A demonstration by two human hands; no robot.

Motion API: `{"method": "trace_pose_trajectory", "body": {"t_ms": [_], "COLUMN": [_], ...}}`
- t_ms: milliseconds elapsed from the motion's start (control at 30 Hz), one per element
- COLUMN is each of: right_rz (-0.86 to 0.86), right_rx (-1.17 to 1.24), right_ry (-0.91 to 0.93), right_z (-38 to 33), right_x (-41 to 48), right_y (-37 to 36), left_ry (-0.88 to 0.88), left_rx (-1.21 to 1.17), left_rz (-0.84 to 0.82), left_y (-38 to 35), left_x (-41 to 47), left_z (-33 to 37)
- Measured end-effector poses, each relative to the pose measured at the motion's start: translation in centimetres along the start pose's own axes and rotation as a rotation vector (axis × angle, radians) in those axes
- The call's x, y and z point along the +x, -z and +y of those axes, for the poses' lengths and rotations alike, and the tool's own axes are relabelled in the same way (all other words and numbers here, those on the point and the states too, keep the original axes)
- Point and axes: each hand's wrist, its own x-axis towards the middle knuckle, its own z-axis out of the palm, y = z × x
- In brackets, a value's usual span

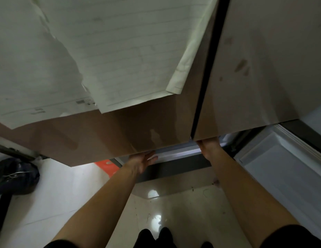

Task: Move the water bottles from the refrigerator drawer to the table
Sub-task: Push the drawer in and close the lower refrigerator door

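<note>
Head view, sole entry. We stand close against the refrigerator, its two brown upper doors meeting at a dark vertical seam; sheets of lined paper hang over the left door. Our left hand reaches under the bottom edge of the left door, palm turned up, fingers loosely spread and slightly curled, holding nothing that we can see. Our right hand reaches under the bottom edge of the right door near the seam; its fingers pass out of sight behind that edge, so we cannot tell how they are set. Below the doors' bottom edge we see a pale strip and a dark band, which we take for the front of the drawer, not visibly pulled out. To the right, a lower compartment stands open, white inside. Water bottles: none in view; we judge them to be inside the drawer. Table: not in view. Floor: glossy tile, a dark bag at left, an orange object beyond the left door. Step in hand, as we judge it: gaining access, before any bottle is reached. Next move calls for a firm hold on the drawer's top edge and a level pull outward with both hands.
</note>
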Motion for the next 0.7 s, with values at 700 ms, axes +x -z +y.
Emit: {"method": "trace_pose_trajectory", "body": {"t_ms": [700], "right_rz": [0.632], "right_rx": [-1.375], "right_ry": [0.853], "right_z": [4.6], "right_x": [-12.6], "right_y": [17.6], "left_ry": [-0.538], "left_rx": [0.864], "left_rz": [0.033], "left_y": [-1.8], "left_x": [-5.5], "left_z": [-12.1]}}
